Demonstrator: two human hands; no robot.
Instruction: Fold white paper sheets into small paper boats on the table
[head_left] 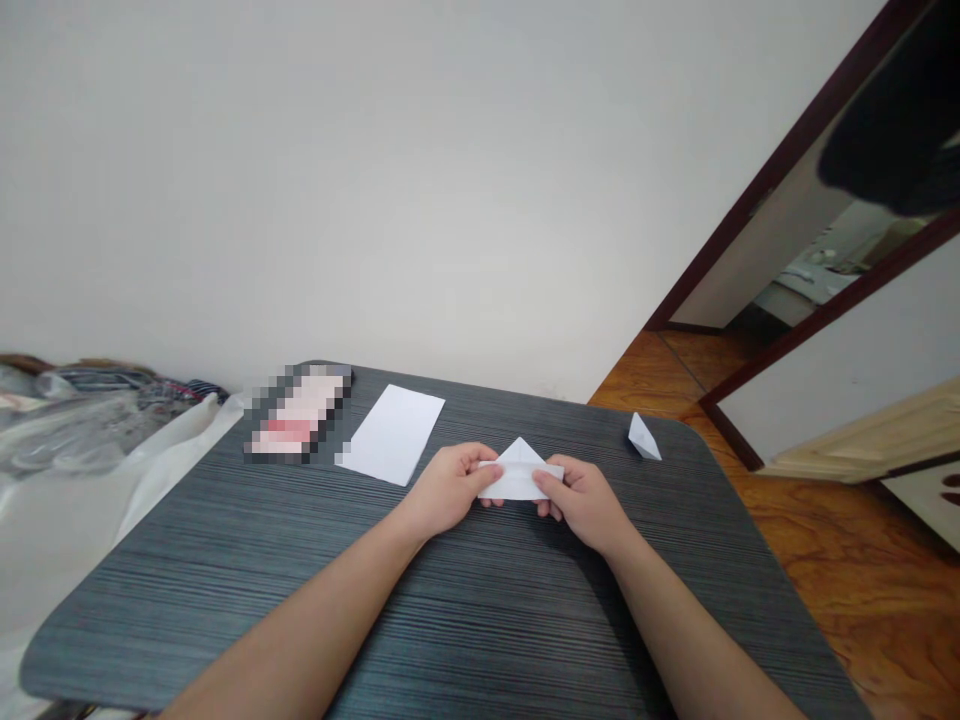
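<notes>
The left hand (448,490) pinches the left end of a small white folded paper triangle with a cuffed lower edge (523,468). The thumb lies on top and the other fingers (491,499) are tucked beneath. The right hand (587,503) grips the right end the same way, so both hands are clenched lightly on the paper. The piece sits between them, at or just above the dark grey striped wooden surface (465,620), a little behind its middle.

The paper looks very light and thin. It is stiffened only where layers overlap and along its creases, so it would probably bend, crumple or tear under a hard squeeze. It does not look slippery. The doubled lower band at either end, where the hands are now, seems the firmest place to hold, while the peak looks flimsier.

At far left, off the surface, lie crumpled clear plastic and patterned cloth (82,420). On the surface to the left of the hands, a blurred pink and white oblong (298,415) sits beside a flat white rectangular sheet of paper (392,434), which is near the left hand but apart from it. Well to the right, near the far corner, stands a small white folded paper shape (643,438). Beyond the edge, an orange wooden floor (862,580) runs to a dark door frame (780,165). Nothing lies between the hands and the nearby things.
</notes>
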